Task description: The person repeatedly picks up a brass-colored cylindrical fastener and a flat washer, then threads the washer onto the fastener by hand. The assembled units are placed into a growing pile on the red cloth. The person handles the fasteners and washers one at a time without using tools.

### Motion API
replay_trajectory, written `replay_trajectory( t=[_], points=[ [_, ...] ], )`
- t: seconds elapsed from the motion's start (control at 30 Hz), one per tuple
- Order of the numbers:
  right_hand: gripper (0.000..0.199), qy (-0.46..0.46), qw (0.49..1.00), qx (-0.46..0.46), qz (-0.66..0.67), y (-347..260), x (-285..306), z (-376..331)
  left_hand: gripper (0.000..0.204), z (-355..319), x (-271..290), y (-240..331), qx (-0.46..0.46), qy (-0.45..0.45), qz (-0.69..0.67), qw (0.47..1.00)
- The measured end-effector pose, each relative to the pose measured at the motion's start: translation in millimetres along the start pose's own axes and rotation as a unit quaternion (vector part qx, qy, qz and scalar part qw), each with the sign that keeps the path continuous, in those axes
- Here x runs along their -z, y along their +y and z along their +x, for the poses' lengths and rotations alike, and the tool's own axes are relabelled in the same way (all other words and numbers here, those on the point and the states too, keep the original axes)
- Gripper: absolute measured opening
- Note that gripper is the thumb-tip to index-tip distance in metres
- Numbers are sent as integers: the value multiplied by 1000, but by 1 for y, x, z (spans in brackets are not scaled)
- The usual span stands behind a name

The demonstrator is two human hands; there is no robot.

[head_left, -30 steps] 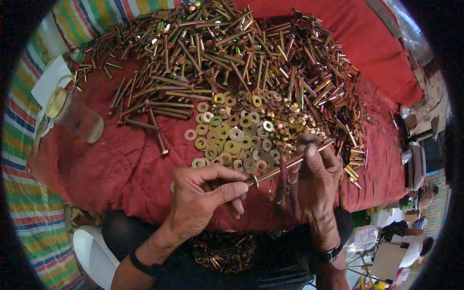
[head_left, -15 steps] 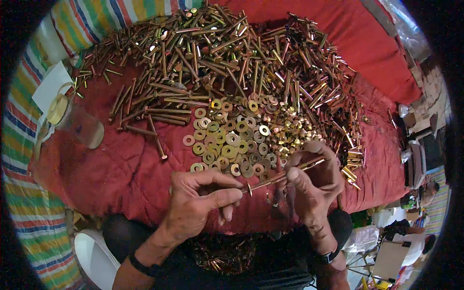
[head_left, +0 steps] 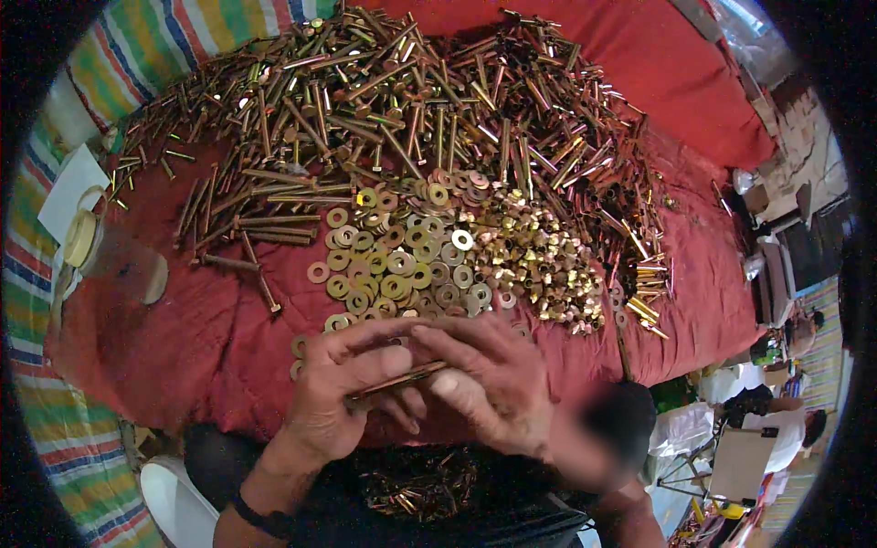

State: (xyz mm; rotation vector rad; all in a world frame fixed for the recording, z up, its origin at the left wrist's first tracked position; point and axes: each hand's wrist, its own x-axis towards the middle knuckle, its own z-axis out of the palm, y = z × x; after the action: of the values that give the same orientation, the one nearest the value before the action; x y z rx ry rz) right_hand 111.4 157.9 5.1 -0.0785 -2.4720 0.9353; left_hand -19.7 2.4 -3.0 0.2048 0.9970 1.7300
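Note:
A slim brass-coloured bolt (head_left: pixel 397 380) lies slantwise between my two hands, low over the near edge of the red cloth. My left hand (head_left: pixel 343 379) is closed around its left part, thumb along the top. At the other end my right hand (head_left: pixel 498 379) closes thumb and fingers on it. The fingers cover both ends, and no washer on it can be made out. Just beyond my hands spread flat round washers (head_left: pixel 393 263), beside a heap of small shiny nuts (head_left: pixel 539 260).
A large pile of loose bolts (head_left: pixel 365 100) covers the far part of the red cloth (head_left: pixel 210 338). On the left stands a clear jar with a yellowish lid (head_left: pixel 80 239). Small metal parts (head_left: pixel 420 484) lie on my lap. A person (head_left: pixel 776 447) is at far right.
My right hand has moved left toward my left hand, and the bolt is now mostly enclosed by both. The washer seen on the bolt before is out of sight. The view has shifted slightly.

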Motion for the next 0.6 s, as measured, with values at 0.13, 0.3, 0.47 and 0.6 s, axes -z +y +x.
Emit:
replay_trajectory(
  t=[0.13, 0.3, 0.47, 0.6],
  points=[
    [24, 9, 992, -122, 14, 11, 43, -1, 29, -2, -4, 0, 10, -9, 94, 995],
    [25, 24, 967, -207, -147, 35, 63, -2, 23, -3, -2, -3, 23, 14, 118, 993],
    [32, -4, 961, -73, -268, 59, 46, -2, 17, -3, 5, -5, 1, 7, 81, 997],
    [28, -68, 942, -72, -320, 70, 45, -3, 16, -4, 6, -6, 9, 36, 80, 996]
  ],
)
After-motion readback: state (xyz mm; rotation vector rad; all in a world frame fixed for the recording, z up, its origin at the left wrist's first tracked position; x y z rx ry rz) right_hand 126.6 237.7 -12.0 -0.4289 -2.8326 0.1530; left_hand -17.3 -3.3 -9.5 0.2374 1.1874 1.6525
